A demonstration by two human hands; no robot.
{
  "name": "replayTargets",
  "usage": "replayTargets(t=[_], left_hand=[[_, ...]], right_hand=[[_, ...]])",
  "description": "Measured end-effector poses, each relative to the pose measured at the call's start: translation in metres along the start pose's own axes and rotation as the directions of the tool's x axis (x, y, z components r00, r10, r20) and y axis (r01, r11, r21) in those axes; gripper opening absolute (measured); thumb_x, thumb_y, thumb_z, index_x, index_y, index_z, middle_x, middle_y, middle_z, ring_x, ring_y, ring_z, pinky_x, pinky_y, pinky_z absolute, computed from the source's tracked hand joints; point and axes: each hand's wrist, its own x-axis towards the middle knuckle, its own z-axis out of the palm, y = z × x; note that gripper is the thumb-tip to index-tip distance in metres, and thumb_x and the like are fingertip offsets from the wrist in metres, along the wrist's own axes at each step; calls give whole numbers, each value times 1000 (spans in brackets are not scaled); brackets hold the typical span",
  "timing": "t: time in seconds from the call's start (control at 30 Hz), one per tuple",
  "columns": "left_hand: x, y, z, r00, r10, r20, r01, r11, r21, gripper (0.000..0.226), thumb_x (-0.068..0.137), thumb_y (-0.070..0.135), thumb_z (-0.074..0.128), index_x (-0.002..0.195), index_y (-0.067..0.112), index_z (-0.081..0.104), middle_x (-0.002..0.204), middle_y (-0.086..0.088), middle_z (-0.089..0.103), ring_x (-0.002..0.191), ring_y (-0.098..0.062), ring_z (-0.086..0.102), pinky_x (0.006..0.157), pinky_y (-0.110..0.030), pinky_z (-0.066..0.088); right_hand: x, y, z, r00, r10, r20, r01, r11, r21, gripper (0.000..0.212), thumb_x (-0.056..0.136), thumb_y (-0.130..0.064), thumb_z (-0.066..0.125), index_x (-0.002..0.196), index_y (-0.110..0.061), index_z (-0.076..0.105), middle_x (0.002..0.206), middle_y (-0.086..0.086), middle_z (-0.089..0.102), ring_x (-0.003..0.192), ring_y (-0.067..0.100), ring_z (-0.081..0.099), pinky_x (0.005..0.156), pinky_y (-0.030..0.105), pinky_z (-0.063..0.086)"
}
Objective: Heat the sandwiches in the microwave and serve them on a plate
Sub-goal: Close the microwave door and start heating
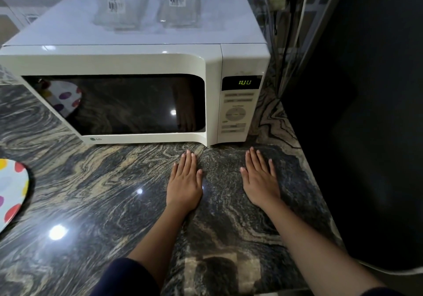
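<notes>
A white microwave stands on the dark marbled counter with its door closed. Its green display is lit. The dark door window hides the inside, and no sandwiches are visible. A white plate with coloured dots lies at the left edge of the counter, and its reflection shows in the door glass. My left hand lies flat on the counter in front of the microwave, fingers straight. My right hand lies flat beside it, below the control panel. Both hands hold nothing.
Two clear glass containers with barcode labels stand on top of the microwave. A large dark appliance fills the right side. Cables hang behind the microwave at the right.
</notes>
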Motion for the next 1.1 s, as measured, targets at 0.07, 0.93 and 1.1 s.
replayTargets(t=[0.07,0.93,1.1], left_hand=[[0,0,0,1000,2,-4,-2,1000,2,68,88,44,-5,149,15,-3,159,1,-7,139,-3,-18,115,-27,-13],[2,-1,2,1000,3,-9,-3,1000,-2,77,81,48,-13,149,14,-1,159,1,-4,138,-4,-17,115,-27,-13],[2,-1,2,1000,2,1,-2,1000,14,78,80,48,-16,149,15,-4,159,1,-7,138,-4,-19,114,-27,-13]], right_hand=[[0,0,-1,1000,-1,4,1,1000,2,63,92,-45,-4,149,-19,-5,158,-5,-11,145,9,-13,117,38,-9],[0,1,0,1000,-8,1,7,999,38,73,84,-50,-15,149,-19,-5,158,-6,-10,145,9,-13,116,37,-10],[0,1,0,1000,-7,-15,8,999,45,82,77,-51,-21,150,-19,-3,158,-7,-9,145,9,-12,116,37,-10]])
